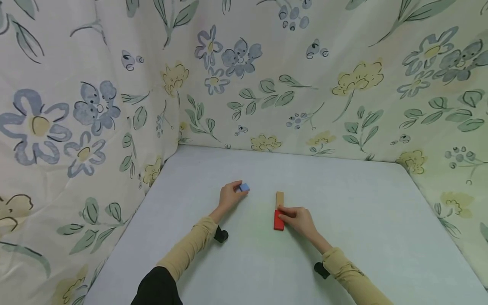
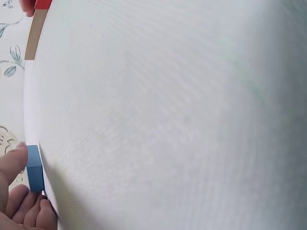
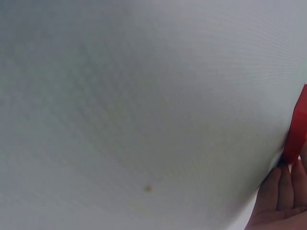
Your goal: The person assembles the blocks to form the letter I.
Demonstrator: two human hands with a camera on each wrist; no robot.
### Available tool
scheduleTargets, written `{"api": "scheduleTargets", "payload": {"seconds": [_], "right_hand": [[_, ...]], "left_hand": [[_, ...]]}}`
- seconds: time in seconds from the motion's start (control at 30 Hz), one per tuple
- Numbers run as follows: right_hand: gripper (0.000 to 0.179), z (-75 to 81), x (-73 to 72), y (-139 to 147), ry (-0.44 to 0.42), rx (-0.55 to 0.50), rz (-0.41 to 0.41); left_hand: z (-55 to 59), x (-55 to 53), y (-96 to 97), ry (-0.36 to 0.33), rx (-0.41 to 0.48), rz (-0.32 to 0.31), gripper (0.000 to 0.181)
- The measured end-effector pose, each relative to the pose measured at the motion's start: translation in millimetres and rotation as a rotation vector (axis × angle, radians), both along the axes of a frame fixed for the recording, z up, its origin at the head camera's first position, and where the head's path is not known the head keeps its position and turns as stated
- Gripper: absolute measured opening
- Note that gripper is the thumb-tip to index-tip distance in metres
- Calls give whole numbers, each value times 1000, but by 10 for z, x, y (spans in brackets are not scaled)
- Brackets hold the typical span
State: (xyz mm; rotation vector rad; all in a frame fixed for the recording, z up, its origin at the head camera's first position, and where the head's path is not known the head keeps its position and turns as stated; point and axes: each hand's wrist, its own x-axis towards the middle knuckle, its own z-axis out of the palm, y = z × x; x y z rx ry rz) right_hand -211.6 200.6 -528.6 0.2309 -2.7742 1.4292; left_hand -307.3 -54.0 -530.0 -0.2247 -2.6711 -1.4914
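Observation:
In the head view my left hand (image 1: 228, 196) pinches a small blue block (image 1: 244, 187) between thumb and fingers. The left wrist view shows the same blue block (image 2: 34, 167) close over the white surface, thumb on one side and curled fingers below. To the right, my right hand (image 1: 299, 218) holds a red block (image 1: 278, 221) by its far end and side. Directly beyond the red block lies a plain wooden block (image 1: 280, 199), end to end with it in a line. The right wrist view catches only part of the red block (image 3: 296, 132) above the fingers.
The blocks are on a white table (image 1: 362, 212). A floral curtain (image 1: 267, 76) hangs behind it and along both sides. A dark wrist camera (image 1: 221, 234) sits under the left sleeve, another camera (image 1: 322, 270) beside the right cuff.

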Motion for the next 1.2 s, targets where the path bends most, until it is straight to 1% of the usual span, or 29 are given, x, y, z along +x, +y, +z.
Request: {"api": "scheduleTargets", "payload": {"seconds": [0.13, 0.37, 0.57, 0.77, 0.9, 1.0, 1.2], "right_hand": [[33, 8, -3, -3, -8, -8, 1], [33, 12, -13, -6, -17, -7, -10], [33, 21, -12, -9, -19, -16, -16], [34, 23, -11, -4, -25, -24, -15], [33, 20, -9, 3, -22, -24, -15], [33, 20, -1, 4, -16, -18, -16], [33, 9, 20, -7, -25, -27, -16]], "left_hand": [[8, -3, 1, 6, 10, -1, 47], [7, -3, 0, 42, -36, 34, 41], [38, -7, -6, 46, -16, 42, 36], [46, -27, -22, 3, 19, 40, 34], [51, -38, -41, -21, 40, 18, 34], [64, -41, -54, -36, 35, 3, 34], [66, -42, -76, -86, 21, -2, 34]]}}
